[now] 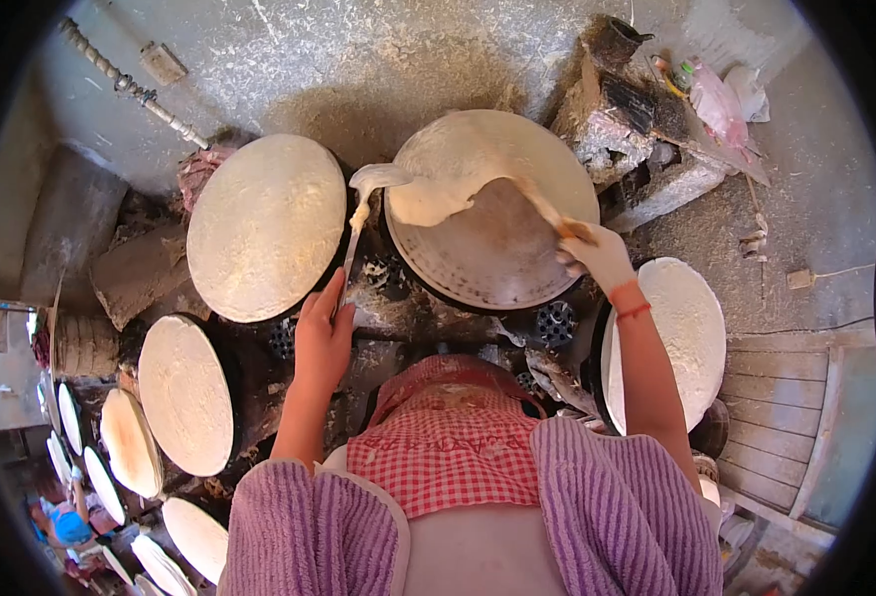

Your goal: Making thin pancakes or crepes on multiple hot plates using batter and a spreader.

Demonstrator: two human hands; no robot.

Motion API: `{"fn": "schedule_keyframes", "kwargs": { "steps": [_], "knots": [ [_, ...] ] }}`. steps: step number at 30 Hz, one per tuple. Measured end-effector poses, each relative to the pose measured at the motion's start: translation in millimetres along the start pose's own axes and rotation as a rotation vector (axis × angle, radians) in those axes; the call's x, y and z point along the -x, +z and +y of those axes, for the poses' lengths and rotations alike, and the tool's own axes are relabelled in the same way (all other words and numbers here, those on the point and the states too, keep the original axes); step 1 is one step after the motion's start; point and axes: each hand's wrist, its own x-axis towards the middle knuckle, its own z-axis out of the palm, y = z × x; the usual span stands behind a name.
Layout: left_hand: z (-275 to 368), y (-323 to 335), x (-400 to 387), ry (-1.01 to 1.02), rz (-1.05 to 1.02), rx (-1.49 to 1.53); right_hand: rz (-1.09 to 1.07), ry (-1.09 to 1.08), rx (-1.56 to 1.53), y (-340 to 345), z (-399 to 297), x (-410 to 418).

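My left hand [324, 328] grips the handle of a metal ladle [379, 176], whose bowl hangs between two round griddles with batter dripping down its handle. My right hand [594, 249] is closed on a wooden spreader [536, 200], blurred at its far end, which touches the batter [438, 197] on the middle griddle [497, 276]. Pale batter covers the back and left of that griddle; the front centre shows bare, browned metal. To the left, a griddle is fully covered by a pale flatbread [266, 223]. Another white flatbread [672, 343] lies on the griddle beneath my right forearm.
More covered griddles, including one with a pale flatbread [186, 395], and a stack of browned flatbreads [131, 443] stand at left. A person in blue [69, 521] is at the far lower left. Rough blocks [602, 119] and a pink plastic bag [717, 104] sit at the back right.
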Motion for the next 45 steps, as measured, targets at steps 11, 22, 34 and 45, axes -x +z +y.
{"fn": "schedule_keyframes", "kwargs": {
  "steps": [11, 22, 34, 45],
  "knots": [
    [1.3, -9.0, 92.1, -0.011, -0.155, 0.038, -0.159, -0.016, 0.181, 52.8, 55.9, 113.5],
    [10.5, -25.3, 76.9, -0.267, -0.514, 0.999, 0.343, 0.102, -0.688, 186.4, 57.8, 151.5],
    [-104.4, -110.2, 129.2, -0.538, 0.034, 1.363, 0.003, 0.368, -0.684, 241.6, 52.3, 163.9],
    [-93.8, -118.2, 151.0, -0.497, 0.126, 1.432, 0.340, 0.313, -0.298, 56.3, 80.4, 129.5]
  ]
}}
